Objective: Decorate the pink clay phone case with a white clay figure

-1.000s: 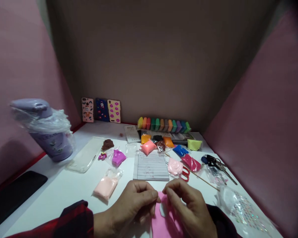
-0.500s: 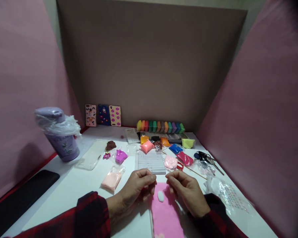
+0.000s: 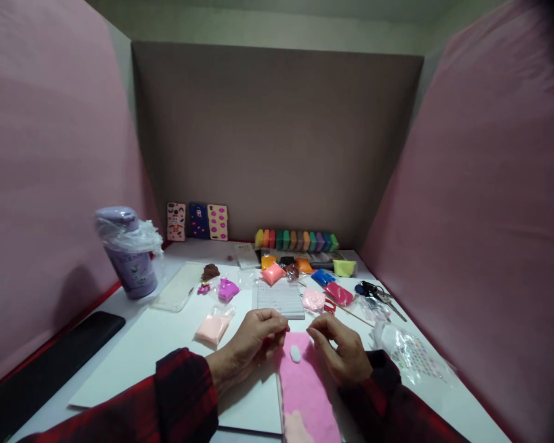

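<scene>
A long pink clay-covered panel (image 3: 308,391) lies in front of me, with a white oval clay piece (image 3: 295,354) near its far end and a peach patch (image 3: 296,427) near its close end. My left hand (image 3: 253,344) hovers at the panel's upper left, thumb and forefinger pinched together. Opposite it, at the upper right, my right hand (image 3: 340,349) holds a similar pinch. Whatever sits between the fingertips of either hand is too small to make out. A gap separates the two hands, with the white oval visible between them.
Beyond the hands lie a lined notepad (image 3: 279,300), a peach clay packet (image 3: 215,326), a pale pink packet (image 3: 314,299) and red-handled scissors (image 3: 330,306). A purple bottle (image 3: 132,264) and black phone-like slab (image 3: 55,375) stand left; keys (image 3: 381,293) and a sticker bag (image 3: 415,354) lie right.
My view has tilted up and shifted slightly, showing more of the back wall and of the peach patch. Both hands keep nearly the same pinched pose over the panel.
</scene>
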A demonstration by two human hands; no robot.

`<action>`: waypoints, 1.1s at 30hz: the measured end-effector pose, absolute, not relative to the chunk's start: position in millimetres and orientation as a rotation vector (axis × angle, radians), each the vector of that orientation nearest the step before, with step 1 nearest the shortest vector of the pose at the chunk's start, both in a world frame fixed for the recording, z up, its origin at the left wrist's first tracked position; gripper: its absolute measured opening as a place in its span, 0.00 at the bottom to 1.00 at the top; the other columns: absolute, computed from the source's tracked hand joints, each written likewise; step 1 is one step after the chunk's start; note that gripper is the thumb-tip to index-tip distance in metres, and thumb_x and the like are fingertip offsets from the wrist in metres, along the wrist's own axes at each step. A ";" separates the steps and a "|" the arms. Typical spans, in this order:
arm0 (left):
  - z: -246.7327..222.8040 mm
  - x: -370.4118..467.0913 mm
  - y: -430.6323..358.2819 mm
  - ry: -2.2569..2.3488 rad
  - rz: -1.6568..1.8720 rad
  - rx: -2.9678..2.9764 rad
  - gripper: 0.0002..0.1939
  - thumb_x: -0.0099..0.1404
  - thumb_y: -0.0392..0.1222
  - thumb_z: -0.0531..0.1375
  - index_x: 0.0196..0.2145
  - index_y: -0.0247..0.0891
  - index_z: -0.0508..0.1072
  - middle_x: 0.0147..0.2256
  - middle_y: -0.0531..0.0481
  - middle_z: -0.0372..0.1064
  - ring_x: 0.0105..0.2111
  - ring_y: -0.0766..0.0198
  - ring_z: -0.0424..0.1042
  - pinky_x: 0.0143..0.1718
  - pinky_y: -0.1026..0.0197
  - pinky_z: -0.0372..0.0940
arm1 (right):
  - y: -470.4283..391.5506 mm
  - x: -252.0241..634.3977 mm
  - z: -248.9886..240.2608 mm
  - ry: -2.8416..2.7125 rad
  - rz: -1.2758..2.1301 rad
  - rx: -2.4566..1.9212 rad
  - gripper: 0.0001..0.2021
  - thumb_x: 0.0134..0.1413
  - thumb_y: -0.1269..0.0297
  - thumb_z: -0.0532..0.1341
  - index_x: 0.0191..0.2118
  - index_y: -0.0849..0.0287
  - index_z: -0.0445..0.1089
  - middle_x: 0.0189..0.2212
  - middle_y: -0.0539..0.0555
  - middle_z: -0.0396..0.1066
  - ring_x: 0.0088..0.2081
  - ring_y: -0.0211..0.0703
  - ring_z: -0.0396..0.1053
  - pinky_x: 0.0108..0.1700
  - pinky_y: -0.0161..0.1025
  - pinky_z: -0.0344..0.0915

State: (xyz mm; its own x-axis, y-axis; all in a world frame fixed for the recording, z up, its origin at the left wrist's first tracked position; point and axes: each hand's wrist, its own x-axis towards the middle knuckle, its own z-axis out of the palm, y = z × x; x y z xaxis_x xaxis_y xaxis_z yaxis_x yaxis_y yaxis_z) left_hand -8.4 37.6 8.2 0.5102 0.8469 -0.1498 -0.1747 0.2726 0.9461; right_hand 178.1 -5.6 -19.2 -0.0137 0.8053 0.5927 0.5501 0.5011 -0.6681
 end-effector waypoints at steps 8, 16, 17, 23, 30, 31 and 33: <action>6.9 -9.2 37.0 0.724 0.775 1.096 0.08 0.57 0.41 0.61 0.25 0.35 0.66 0.18 0.55 0.63 0.12 0.75 0.54 0.12 0.70 0.40 | -4.6 181.0 -22.2 -1.652 0.391 -1.143 0.08 0.59 0.64 0.55 0.35 0.59 0.69 0.25 0.51 0.69 0.25 0.39 0.66 0.28 0.34 0.63; 10.8 -9.1 34.4 0.694 0.781 1.113 0.14 0.58 0.45 0.62 0.24 0.35 0.64 0.20 0.55 0.62 0.13 0.77 0.53 0.14 0.70 0.42 | -4.5 180.7 -20.0 -1.599 0.488 -1.132 0.12 0.56 0.61 0.57 0.24 0.59 0.67 0.18 0.48 0.62 0.20 0.36 0.58 0.23 0.34 0.56; 11.5 -9.1 33.8 0.690 0.777 1.117 0.13 0.58 0.45 0.62 0.24 0.35 0.65 0.20 0.54 0.63 0.13 0.77 0.53 0.14 0.70 0.41 | -4.5 180.6 -20.5 -1.589 0.505 -1.127 0.12 0.56 0.61 0.58 0.24 0.59 0.67 0.18 0.48 0.62 0.20 0.36 0.58 0.23 0.34 0.56; 11.3 -8.6 32.2 0.685 0.792 1.136 0.13 0.59 0.45 0.62 0.26 0.35 0.64 0.21 0.54 0.63 0.13 0.77 0.53 0.15 0.70 0.40 | -3.4 179.8 -24.3 -1.515 0.610 -1.088 0.08 0.55 0.62 0.56 0.33 0.60 0.70 0.26 0.53 0.69 0.25 0.39 0.65 0.28 0.36 0.62; 5.1 -6.7 35.8 0.694 0.812 1.148 0.14 0.60 0.46 0.61 0.25 0.35 0.64 0.20 0.54 0.63 0.13 0.77 0.53 0.15 0.69 0.40 | 2.2 181.9 -25.7 -1.441 0.719 -1.082 0.12 0.59 0.59 0.51 0.36 0.60 0.67 0.18 0.44 0.53 0.18 0.34 0.50 0.20 0.32 0.50; 4.9 -6.8 35.8 0.694 0.811 1.149 0.13 0.60 0.45 0.62 0.26 0.34 0.65 0.20 0.54 0.63 0.13 0.77 0.53 0.15 0.69 0.40 | 2.9 182.3 -25.6 -1.436 0.721 -1.084 0.13 0.60 0.57 0.50 0.37 0.60 0.66 0.17 0.43 0.51 0.18 0.34 0.48 0.20 0.32 0.49; 5.0 -7.2 35.6 0.693 0.805 1.148 0.12 0.59 0.44 0.62 0.28 0.33 0.66 0.21 0.53 0.64 0.13 0.78 0.53 0.15 0.70 0.41 | 3.8 183.0 -25.6 -1.436 0.701 -1.089 0.15 0.60 0.54 0.51 0.38 0.60 0.66 0.18 0.43 0.51 0.19 0.34 0.50 0.21 0.32 0.50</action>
